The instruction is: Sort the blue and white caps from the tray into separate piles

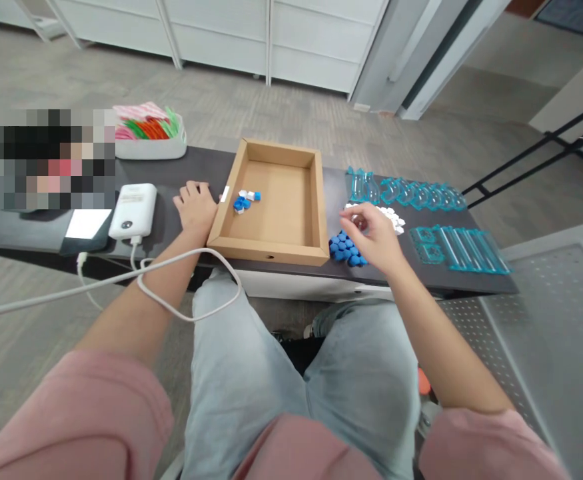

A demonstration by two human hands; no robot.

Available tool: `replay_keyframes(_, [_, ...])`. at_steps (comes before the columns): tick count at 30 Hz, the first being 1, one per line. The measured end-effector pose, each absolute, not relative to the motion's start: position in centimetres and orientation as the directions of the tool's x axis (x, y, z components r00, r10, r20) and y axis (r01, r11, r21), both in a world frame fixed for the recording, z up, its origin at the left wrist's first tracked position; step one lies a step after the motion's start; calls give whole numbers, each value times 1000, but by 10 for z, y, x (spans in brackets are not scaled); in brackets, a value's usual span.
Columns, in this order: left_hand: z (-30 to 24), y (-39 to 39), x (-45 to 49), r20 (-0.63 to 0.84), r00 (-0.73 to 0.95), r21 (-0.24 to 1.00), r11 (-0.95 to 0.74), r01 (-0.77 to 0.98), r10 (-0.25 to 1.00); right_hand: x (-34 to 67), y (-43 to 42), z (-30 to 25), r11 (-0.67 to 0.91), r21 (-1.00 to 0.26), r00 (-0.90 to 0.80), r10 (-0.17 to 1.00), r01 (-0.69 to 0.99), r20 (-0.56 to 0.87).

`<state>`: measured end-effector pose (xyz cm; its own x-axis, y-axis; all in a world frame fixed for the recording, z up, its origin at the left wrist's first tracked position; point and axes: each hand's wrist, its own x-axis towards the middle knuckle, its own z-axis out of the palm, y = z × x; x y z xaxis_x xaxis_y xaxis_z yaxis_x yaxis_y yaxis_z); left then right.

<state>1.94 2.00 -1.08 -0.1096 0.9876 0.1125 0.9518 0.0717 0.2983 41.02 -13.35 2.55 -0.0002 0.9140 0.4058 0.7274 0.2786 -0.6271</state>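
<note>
My left hand (pixel 194 208) lies on the dark tabletop with its fingers spread, against the left side of a shallow cardboard box (pixel 291 253). Inside the box, near its left wall, is a small cluster of blue and white pieces (pixel 244 202). My right hand (pixel 371 233) hovers at the right of the box, thumb and fingertips drawn together; whatever is between them is too small to make out. Beneath and around it are a heap of blue hexagonal pieces (pixel 344 248) and a heap of white ones (pixel 395 220), the white heap partly hidden by the hand.
Clear teal plastic parts stand in rows (pixel 421 195) and lie as tubes (pixel 474 250) at the right. Leftward are a white power bank (pixel 134 212) with a cable (pixel 181 255) crossing over my left forearm, a phone (pixel 87 225) and a white basket (pixel 154 148) of colourful strips.
</note>
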Motion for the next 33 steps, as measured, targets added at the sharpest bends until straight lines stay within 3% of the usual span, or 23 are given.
replay_keyframes(2, [-12, 20, 21, 137, -121, 283, 78, 956, 983, 365, -86, 35, 377, -584, -187, 914, 719, 360])
replay_keyframes(5, [-14, 20, 23, 157, -120, 279, 73, 958, 980, 305, -12, 32, 403, -533, -354, 914, 743, 197])
replay_keyframes(10, [-19, 22, 20, 164, -108, 293, 57, 954, 981, 254, 59, 12, 355, -387, -391, 920, 851, -15])
replay_keyframes(14, [-20, 24, 19, 157, -103, 302, 52, 952, 982, 261, 58, 16, 322, -452, -353, 936, 832, 18])
replay_keyframes(19, [-14, 20, 21, 134, -110, 314, 63, 947, 985, 325, 13, 53, 351, -609, -274, 936, 712, 219])
replay_keyframes(24, [-11, 18, 18, 92, -95, 337, 59, 940, 991, 430, -93, 77, 258, -627, -61, 946, 735, 318])
replay_keyframes(29, [-10, 22, 18, 71, -121, 367, 87, 926, 990, 506, -206, 33, 26, -635, 198, 940, 772, 279])
replay_keyframes(33, [-10, 25, 20, 86, -159, 316, 124, 941, 984, 523, -245, -18, -28, -647, 232, 945, 762, 232])
